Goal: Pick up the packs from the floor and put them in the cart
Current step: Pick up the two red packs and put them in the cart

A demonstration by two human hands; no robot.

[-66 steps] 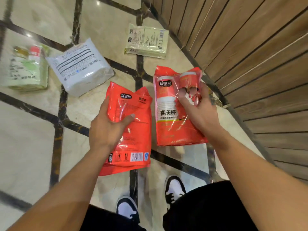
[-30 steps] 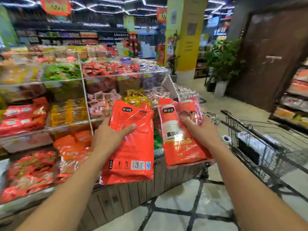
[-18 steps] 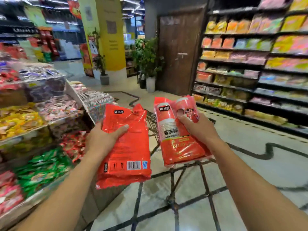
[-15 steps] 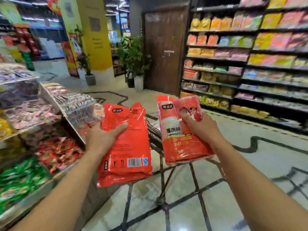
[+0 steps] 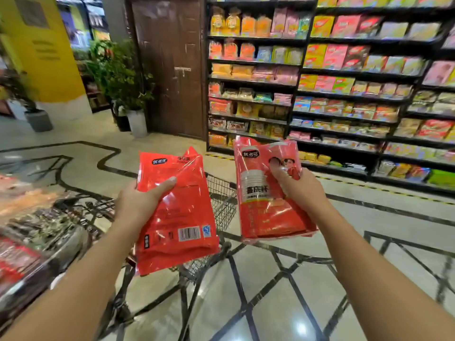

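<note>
**Two red packs up, cart dead ahead: set them in over the rim**

Landmark: the wire cart (image 5: 222, 205). Everything below is placed from it.

- Behind the cart, far side: long stocked shelves (image 5: 344, 94) and a dark wooden door (image 5: 170, 67). Not in your way.
- Left of the cart: a display of bagged goods (image 5: 29, 222), blurred, close to your left forearm. Mind that elbow when you swing.
- Under the cart: glossy tiled floor (image 5: 258, 303) with dark inlay lines. The cart's basket is mostly hidden behind the packs; only a patch of mesh shows between them, so what already lies inside can't be read.
- In front of the cart, nearer you, left: flat red pack (image 5: 177, 212), barcode side toward you, held up clear of the floor. Your left hand (image 5: 138, 203) grips its left edge, thumb laid across the face.
- In front of the cart, right: red cup pack (image 5: 266, 193), printed side toward you, also in the air. Your right hand (image 5: 302, 190) pinches it near the top, thumb on the front.

Judgement: carry stage, drop not yet made. Step closer until both packs are over the basket, lower them past the rim, then let go. The film looks slick and floppy, so keep the grips firm until each pack is below the wire.
</note>
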